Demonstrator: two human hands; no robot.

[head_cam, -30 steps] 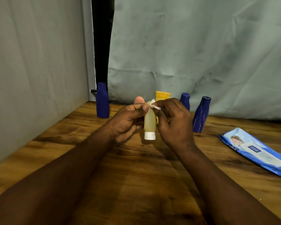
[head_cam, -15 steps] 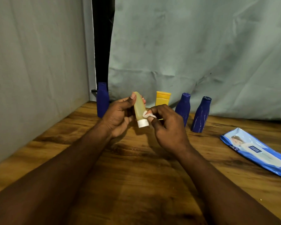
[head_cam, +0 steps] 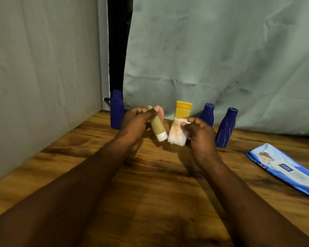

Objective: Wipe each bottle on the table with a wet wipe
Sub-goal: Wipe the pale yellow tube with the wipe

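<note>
The left hand (head_cam: 135, 124) grips a small yellow tube (head_cam: 157, 127), white cap below the grip; light, squeezable, likely slick. The right hand (head_cam: 198, 134) pinches the limp wet wipe (head_cam: 177, 133) beside it.

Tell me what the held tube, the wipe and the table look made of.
Tube: likely plastic, matte olive-yellow body with a white cap; no glare. Wipe: thin nonwoven cloth or paper by its look, white, crumpled, with an orange stain. Table: wood or wood-look laminate, visible grain and knots with a slight sheen; cannot tell which.
</note>
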